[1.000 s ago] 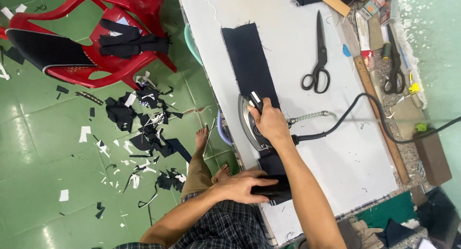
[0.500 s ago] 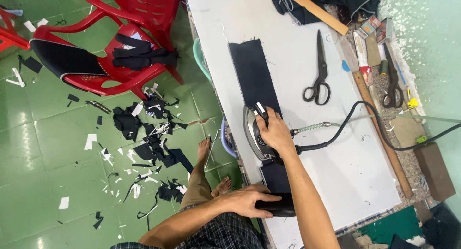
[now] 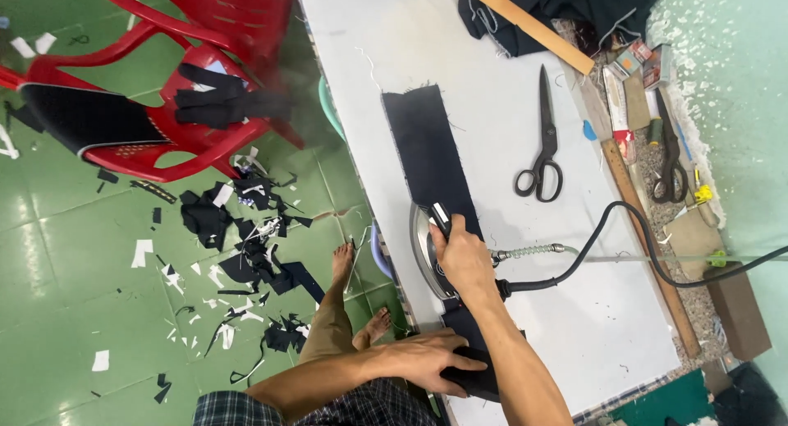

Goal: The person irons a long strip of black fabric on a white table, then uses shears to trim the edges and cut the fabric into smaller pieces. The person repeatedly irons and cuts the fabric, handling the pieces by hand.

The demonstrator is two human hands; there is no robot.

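- The floor [image 3: 82, 286] was green tile, littered with black and white fabric scraps [image 3: 246, 245], which fits cutting being done right at the counter edge with the offcuts just dropping.
- A red plastic chair [image 3: 164, 89] stood well apart from the counter with dark cloth pieces [image 3: 230, 102] draped on the seat, so it looked to be doing duty as a parking spot for cloth.
- The counter [image 3: 591, 311] had a white padded cover, probably so it could take heat and give a flat pressing surface.
- A long dark fabric strip [image 3: 423, 155] lay flat along the near side of the counter, running lengthwise away from the person, close enough to reach without leaning.
- The right hand [image 3: 464, 258] had its fingers wrapped tight around the handle of the iron [image 3: 427, 245], which sat soleplate-down on the strip about halfway along it.
- The iron's black cord [image 3: 624, 237] trailed off to the far side, away from the cloth, with a coil spring at the iron end.
- The left hand [image 3: 431, 360] lay flat with fingers spread and pressing on the near end of the strip at the counter edge, apparently to pin it so it wouldn't slide or bunch under the iron.
- Black scissors [image 3: 542, 147] lay on the bare cover beside the strip, and a wooden ruler [image 3: 648, 237] ran along the far edge, both within reach but clear of the iron.
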